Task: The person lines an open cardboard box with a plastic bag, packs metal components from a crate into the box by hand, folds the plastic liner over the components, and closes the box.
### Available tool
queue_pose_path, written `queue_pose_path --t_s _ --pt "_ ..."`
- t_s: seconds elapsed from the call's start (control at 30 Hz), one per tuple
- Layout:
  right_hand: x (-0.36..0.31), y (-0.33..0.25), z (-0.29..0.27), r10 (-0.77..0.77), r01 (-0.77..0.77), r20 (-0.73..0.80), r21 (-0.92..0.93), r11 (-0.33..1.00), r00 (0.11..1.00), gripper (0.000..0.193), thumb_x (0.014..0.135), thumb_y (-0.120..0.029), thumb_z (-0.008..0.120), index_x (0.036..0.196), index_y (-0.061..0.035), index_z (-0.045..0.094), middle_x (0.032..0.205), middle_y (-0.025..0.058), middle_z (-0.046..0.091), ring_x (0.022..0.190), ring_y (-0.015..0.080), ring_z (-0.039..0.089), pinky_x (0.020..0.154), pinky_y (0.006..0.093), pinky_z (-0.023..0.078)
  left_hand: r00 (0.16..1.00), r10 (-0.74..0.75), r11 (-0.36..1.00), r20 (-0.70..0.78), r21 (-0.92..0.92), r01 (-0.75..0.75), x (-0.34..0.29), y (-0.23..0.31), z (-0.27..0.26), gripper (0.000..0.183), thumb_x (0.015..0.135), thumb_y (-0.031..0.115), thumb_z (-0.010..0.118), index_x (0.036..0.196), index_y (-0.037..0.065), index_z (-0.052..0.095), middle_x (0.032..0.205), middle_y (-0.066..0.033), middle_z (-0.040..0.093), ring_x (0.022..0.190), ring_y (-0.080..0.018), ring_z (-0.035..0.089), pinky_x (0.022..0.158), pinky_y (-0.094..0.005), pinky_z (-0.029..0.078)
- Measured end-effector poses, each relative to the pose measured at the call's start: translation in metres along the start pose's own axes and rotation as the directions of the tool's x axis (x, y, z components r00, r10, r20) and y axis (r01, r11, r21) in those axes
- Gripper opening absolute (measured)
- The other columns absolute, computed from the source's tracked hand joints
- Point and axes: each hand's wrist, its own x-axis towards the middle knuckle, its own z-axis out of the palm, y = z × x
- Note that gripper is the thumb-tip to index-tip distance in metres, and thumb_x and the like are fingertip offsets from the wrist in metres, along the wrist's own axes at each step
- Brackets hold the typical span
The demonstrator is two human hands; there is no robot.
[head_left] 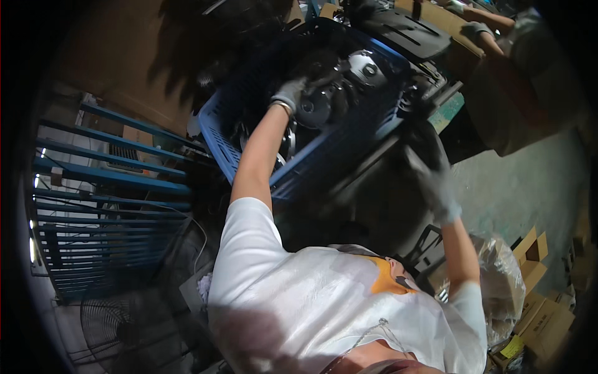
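My left hand [290, 95], in a grey work glove, reaches into a blue plastic basket [215, 134]. Its fingers bend in among dark metal parts, and what they grip is lost in shadow. Close by lie a dark round disc-like part [313, 110] and a shiny silver round part [367, 68]. My right hand [436, 187], also gloved, is outside the basket to its right. Motion smears it, and its fingers merge with a dark shape, so whether it holds anything is unclear.
Blue metal rails [112, 177] run along the left, with a fan [106, 324] below them. At the upper right another person's gloved hand [476, 31] is at a cardboard box [445, 22]. Open cartons [532, 262] and a clear plastic bag [501, 280] stand at the lower right.
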Motion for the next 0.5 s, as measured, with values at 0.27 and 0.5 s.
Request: queue_pose_path --t_s 0.27,0.5 --pt "0.214 0.075 0.094 0.255 0.013 0.194 -0.818 0.575 0.947 0.100 0.071 -0.047 0.068 0.144 0.0001 0.019 0.137 0.0308 0.038 0.125 0.0398 0.044 0.099 0.0436 0.041 0.917 -0.118 0.971 0.380 -0.151 0.188 0.004 -0.004 -0.003 0.053 0.080 0.033 0.073 0.120 0.001 0.060 0.114 -0.0112 0.065 0.108 -0.0180 0.060 0.092 -0.0304 0.046" --pt "0.203 0.064 0.145 0.181 0.018 0.082 -0.944 0.330 0.980 0.100 0.071 -0.042 0.069 0.146 -0.0009 0.016 0.148 0.0263 0.022 0.137 0.0380 0.026 0.111 0.0430 0.028 0.804 0.004 0.885 0.594 -0.377 0.274 0.001 0.011 -0.021 0.089 0.060 0.062 0.079 0.125 0.005 0.056 0.118 -0.0137 0.062 0.108 -0.0209 0.059 0.090 -0.0323 0.047"
